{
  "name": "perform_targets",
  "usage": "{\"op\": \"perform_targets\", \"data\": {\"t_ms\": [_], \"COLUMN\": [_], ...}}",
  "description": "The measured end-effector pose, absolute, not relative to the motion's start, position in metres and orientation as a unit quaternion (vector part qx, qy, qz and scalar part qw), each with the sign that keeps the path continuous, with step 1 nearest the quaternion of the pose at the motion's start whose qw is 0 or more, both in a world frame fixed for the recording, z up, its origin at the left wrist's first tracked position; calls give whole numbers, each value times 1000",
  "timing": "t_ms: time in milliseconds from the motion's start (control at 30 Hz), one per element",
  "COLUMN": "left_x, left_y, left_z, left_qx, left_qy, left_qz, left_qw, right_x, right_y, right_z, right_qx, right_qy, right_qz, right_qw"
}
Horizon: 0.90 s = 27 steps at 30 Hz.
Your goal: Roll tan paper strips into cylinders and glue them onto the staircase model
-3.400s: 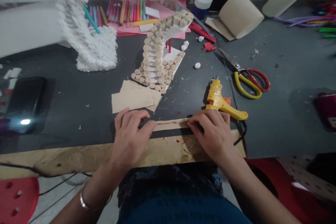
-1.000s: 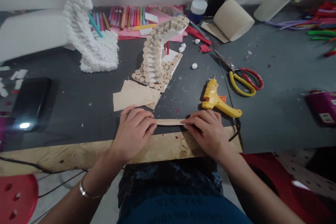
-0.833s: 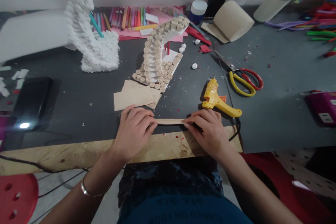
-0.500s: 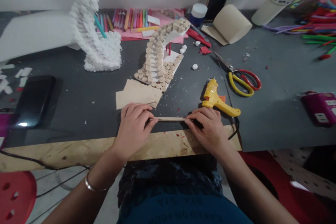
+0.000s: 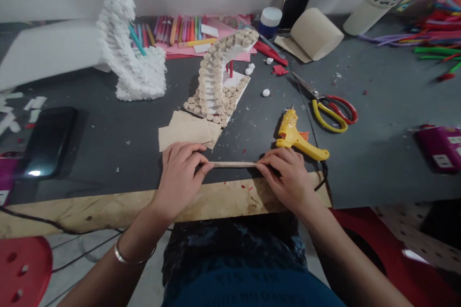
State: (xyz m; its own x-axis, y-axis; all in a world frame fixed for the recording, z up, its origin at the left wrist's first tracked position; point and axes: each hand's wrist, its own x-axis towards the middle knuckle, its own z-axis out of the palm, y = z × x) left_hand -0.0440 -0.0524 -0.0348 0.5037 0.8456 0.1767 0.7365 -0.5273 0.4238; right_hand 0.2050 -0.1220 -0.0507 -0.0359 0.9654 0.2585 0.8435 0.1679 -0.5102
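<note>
Between my left hand [image 5: 179,177] and my right hand [image 5: 286,175] runs a thin rolled strip of beige paper [image 5: 232,164], pinched at each end by my fingertips. It lies just above the dark tabletop, close to the near edge. Beyond my left hand, almost touching its knuckles, lie beige sheets with zigzag-cut edges [image 5: 185,130]. Nearest my right hand is a yellow hot glue gun [image 5: 296,138], lying on its side and apart from my fingers. A spiral staircase model of paper rolls [image 5: 216,74] stands beyond the sheets.
A white crumpled-paper sculpture [image 5: 131,64] stands at back left, with coloured pens on pink paper [image 5: 180,38] behind it. Red-and-yellow scissors [image 5: 333,114] and a beige paper roll [image 5: 317,34] lie right. A black phone [image 5: 46,143] lies left. A wooden board [image 5: 108,209] runs along the near edge.
The beige strip, a flat band earlier, is now curled into a thin tight roll between my fingers. My hands have drawn slightly closer together, and the view has shifted a little.
</note>
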Motion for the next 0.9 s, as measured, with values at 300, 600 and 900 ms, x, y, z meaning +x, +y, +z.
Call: {"op": "perform_targets", "data": {"t_ms": [300, 600, 900], "left_x": [-42, -39, -39], "left_y": [-48, -43, -51], "left_z": [-31, -28, -25], "left_qx": [851, 851, 918], "left_qy": [480, 486, 364], "left_qz": [167, 148, 152], "left_qw": [134, 135, -31], "right_x": [199, 199, 195], "right_y": [-116, -115, -118], "right_z": [-51, -49, -41], "right_qx": [-666, -674, -619], "right_qy": [-692, -694, -758], "right_qz": [97, 74, -10], "right_qw": [261, 242, 206]}}
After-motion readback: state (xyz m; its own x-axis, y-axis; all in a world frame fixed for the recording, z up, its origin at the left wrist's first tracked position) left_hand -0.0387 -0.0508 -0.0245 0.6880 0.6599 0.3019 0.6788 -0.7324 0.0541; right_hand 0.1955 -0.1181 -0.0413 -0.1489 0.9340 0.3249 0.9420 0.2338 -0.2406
